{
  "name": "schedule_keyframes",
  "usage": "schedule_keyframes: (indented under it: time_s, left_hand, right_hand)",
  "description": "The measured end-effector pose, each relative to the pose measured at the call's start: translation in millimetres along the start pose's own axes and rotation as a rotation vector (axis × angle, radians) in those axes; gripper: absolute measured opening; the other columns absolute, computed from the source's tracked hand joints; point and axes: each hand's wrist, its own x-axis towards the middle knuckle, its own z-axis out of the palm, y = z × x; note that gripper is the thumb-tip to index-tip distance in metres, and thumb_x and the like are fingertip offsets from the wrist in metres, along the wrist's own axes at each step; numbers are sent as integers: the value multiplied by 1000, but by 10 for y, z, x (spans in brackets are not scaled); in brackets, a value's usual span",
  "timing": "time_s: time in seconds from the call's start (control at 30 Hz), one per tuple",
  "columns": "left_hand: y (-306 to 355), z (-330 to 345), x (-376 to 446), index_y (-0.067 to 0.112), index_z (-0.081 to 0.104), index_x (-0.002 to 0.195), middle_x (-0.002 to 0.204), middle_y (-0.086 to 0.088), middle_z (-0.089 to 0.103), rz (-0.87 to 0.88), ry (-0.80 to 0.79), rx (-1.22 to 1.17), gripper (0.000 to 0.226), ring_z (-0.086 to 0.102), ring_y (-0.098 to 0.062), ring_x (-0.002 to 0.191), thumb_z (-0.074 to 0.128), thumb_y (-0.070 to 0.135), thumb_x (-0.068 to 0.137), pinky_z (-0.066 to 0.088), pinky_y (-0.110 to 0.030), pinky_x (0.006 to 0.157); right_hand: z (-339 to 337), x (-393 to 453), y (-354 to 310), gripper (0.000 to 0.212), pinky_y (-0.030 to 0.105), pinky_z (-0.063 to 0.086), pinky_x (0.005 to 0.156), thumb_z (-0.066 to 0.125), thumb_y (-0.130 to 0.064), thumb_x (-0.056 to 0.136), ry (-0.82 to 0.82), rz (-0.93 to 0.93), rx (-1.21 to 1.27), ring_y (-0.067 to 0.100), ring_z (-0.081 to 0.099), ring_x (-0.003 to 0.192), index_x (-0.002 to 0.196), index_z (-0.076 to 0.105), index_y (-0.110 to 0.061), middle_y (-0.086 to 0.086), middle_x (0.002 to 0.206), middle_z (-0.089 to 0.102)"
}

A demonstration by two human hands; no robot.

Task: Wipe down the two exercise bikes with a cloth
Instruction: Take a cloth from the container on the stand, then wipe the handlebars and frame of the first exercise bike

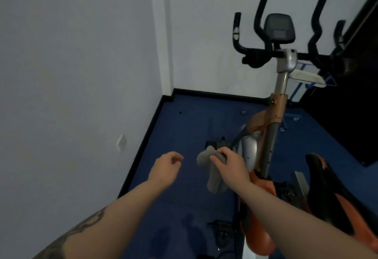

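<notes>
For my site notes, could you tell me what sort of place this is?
Probably a small gym or home workout room: an exercise bike with handlebars and console stands on blue flooring in a corner.

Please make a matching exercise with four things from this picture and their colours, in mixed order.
Things:
1. cloth
2. floor
3. handlebars
4. bike's lower frame

Colours:
A. blue
B. orange
C. grey
D. black

Pairs: 1-C, 2-A, 3-D, 4-B. The right hand holds the cloth; the left hand holds nothing.
</notes>
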Motion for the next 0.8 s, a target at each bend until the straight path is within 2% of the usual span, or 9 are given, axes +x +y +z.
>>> schedule_keyframes:
  time_s: [0.17, 0.27, 0.4, 0.53, 0.7, 0.8]
  left_hand:
    - [300, -246, 1018, 33, 63, 104, 108, 13, 64, 128, -80, 23, 20, 59, -7, 102, 53, 18, 97, 51, -29, 90]
    - [544, -387, 1625, 29, 64, 110, 112, 13, 63, 232, -155, 60, 21, 58, -6, 105, 52, 18, 98, 50, -28, 91]
    - [935, -483, 2314, 36, 62, 105, 113, 15, 63, 365, -236, 70, 20, 58, -5, 107, 52, 20, 99, 51, -29, 92]
    - [1369, -420, 2724, 30, 64, 114, 120, 12, 63, 483, -307, 77, 23, 58, -8, 111, 51, 19, 99, 50, -28, 93]
    - [1855, -176, 3149, 34, 64, 113, 120, 15, 64, 575, -407, 98, 23, 59, -6, 110, 51, 21, 98, 51, -34, 96]
    - [2113, -29, 3385, 33, 65, 112, 120, 13, 65, 610, -410, 78, 25, 59, -7, 110, 51, 19, 97, 50, -34, 97]
  right_hand:
    - [-28, 754, -154, 14, 24, 49, 65, 65, -35, 90, 125, 44, 28, 1, 59, 74, 80, 58, -30, -11, 76, 63]
    - [-92, 1165, -278, 12, 26, 50, 65, 66, -34, 91, 281, 89, 68, 2, 59, 74, 82, 60, -29, -10, 77, 64]
    - [-179, 1593, -354, 12, 14, 43, 60, 67, -34, 89, 449, 136, 115, -3, 59, 76, 81, 60, -29, -11, 75, 64]
    - [-407, 1838, -374, 10, 19, 47, 63, 67, -33, 90, 593, 200, 168, -1, 61, 76, 82, 62, -29, -13, 77, 65]
    - [-758, 2134, -287, 7, 10, 46, 62, 68, -30, 89, 673, 208, 155, -4, 62, 78, 84, 64, -30, -21, 82, 65]
    - [-933, 2394, -196, 4, 11, 46, 64, 68, -28, 90, 696, 221, 146, -2, 62, 78, 89, 65, -25, -14, 79, 66]
